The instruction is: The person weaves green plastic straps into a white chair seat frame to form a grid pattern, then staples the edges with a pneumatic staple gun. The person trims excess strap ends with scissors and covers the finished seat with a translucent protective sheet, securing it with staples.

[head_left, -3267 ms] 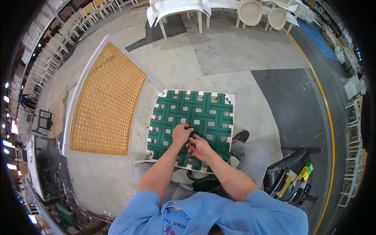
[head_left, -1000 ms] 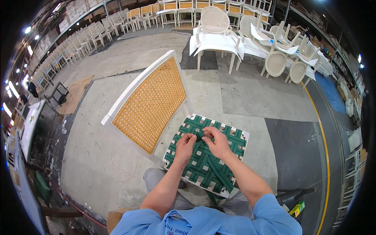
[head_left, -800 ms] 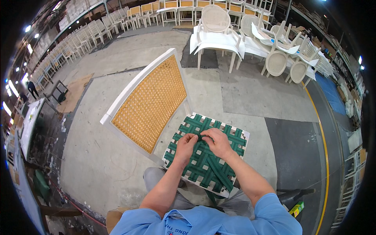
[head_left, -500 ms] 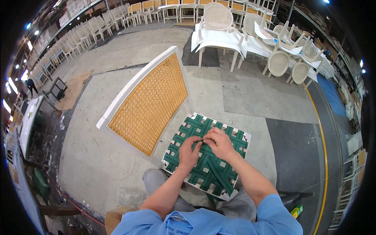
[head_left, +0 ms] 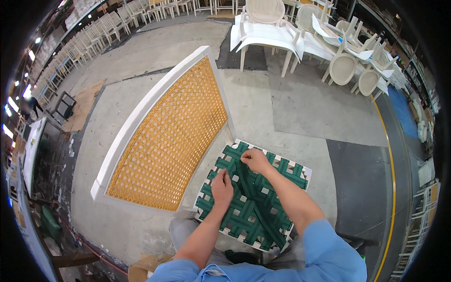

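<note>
In front of me is a pale chair with a woven cane backrest (head_left: 174,136) and a white frame. Its seat (head_left: 235,211) is a lattice of green webbing strips over a white frame. A loose green webbing strap (head_left: 253,195) runs diagonally across the seat, its far end raised. My right hand (head_left: 257,160) pinches that end above the far part of the seat. My left hand (head_left: 222,189) is closed over the left part of the weave, apart from the right one; its fingertips are partly hidden, so anything held there cannot be made out.
Stacked white chairs (head_left: 345,66) and a sheet-covered white chair (head_left: 265,35) stand at the back right. Rows of chairs (head_left: 94,42) line the back left. A workbench (head_left: 35,145) stands at far left. A yellow line (head_left: 392,188) marks the floor at right.
My hands, close together before, have moved apart. My right hand has raised the strap's far end, and my left hand has shifted slightly left and nearer. The chair back looks larger and nearer.
</note>
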Demonstrator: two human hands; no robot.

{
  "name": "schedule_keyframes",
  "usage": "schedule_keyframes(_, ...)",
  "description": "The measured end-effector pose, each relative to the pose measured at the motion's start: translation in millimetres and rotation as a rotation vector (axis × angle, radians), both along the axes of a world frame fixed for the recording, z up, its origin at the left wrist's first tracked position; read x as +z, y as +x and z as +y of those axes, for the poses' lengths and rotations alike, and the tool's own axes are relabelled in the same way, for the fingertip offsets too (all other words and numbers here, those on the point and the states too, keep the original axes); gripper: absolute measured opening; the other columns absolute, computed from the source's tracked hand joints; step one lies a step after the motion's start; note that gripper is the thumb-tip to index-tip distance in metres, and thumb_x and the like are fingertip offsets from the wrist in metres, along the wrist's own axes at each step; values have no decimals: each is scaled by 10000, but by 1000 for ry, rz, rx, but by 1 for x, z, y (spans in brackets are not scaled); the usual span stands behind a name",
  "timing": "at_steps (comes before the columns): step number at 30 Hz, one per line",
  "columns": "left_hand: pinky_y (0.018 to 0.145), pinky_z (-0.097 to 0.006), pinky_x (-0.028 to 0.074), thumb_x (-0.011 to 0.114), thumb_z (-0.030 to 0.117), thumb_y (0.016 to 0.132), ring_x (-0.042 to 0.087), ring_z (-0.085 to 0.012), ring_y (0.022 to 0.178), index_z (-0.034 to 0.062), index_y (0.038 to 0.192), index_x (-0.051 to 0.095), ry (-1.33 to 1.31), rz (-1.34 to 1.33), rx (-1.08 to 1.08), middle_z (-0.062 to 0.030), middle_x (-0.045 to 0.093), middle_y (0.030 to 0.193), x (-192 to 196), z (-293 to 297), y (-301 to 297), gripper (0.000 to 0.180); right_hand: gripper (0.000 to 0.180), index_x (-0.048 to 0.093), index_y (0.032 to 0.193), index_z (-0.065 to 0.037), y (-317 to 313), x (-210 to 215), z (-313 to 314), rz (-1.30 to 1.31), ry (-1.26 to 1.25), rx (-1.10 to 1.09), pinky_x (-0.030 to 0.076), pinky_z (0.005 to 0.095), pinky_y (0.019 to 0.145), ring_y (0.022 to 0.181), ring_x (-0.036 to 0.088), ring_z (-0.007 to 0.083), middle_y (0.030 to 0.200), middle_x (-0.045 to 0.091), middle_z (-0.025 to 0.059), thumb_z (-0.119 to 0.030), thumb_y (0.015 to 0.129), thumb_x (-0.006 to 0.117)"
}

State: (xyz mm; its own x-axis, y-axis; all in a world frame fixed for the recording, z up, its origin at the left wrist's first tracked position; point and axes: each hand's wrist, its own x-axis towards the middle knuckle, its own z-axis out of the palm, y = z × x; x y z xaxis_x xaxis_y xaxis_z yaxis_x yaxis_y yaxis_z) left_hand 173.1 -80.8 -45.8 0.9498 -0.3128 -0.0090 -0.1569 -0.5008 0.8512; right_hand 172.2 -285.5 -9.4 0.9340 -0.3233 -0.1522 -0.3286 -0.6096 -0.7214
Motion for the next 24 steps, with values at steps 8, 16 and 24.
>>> schedule_keyframes(8, 1164, -556, 316, 523, 275, 1039, 448, -405, 1414, 146, 1431, 573, 266, -364, -88, -63, 552, 1508, -25, -41, 75, 415, 184, 798, 965, -112, 76, -42, -10, -22, -103, -79, 551, 452, 859, 961, 698, 365, 1000, 727, 164, -268, 900, 725)
schedule_keyframes(16, 1210, -622, 232, 467, 381, 1063, 353, -384, 1498, 243, 1544, 477, 489, -359, -189, 38, 421, 1632, -33, -53, 71, 500, 182, 807, 945, -148, 77, -58, -5, -42, -169, -156, 539, 465, 877, 989, 682, 351, 1012, 684, 135, -305, 901, 728)
schedule_keyframes(24, 1193, -629, 261, 464, 407, 1057, 351, -411, 1492, 267, 1582, 428, 635, -404, -209, 52, 391, 1652, -30, -53, 70, 544, 207, 813, 995, -145, 80, -54, 6, -4, -169, -215, 549, 463, 870, 974, 691, 353, 1022, 700, 137, -306, 890, 736)
